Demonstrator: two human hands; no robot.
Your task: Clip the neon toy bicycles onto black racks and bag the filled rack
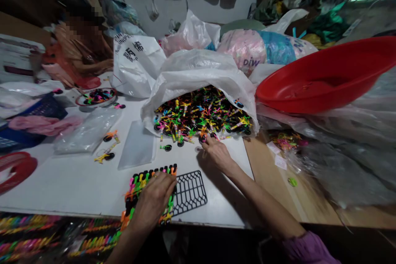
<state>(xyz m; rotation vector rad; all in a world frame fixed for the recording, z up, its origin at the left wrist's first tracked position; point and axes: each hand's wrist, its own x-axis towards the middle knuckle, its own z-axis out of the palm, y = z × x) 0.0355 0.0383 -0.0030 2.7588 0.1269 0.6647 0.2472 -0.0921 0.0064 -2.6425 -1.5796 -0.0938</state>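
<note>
A black plastic grid rack (190,192) lies on the white table near its front edge, its left part filled with small colourful toy pieces. My left hand (154,202) rests on those filled rows, fingers curled over them. My right hand (216,152) reaches to the mouth of a white plastic bag (198,74) full of small neon and black toy pieces (201,115), fingertips pinched on one piece at the pile's edge.
A red basin (324,78) sits tilted at the right on clear plastic. Loose toy pieces (108,148) and clear bags (89,130) lie at the left. Another person (80,45) sits at the far left. Filled racks (62,235) lie below the table's front edge.
</note>
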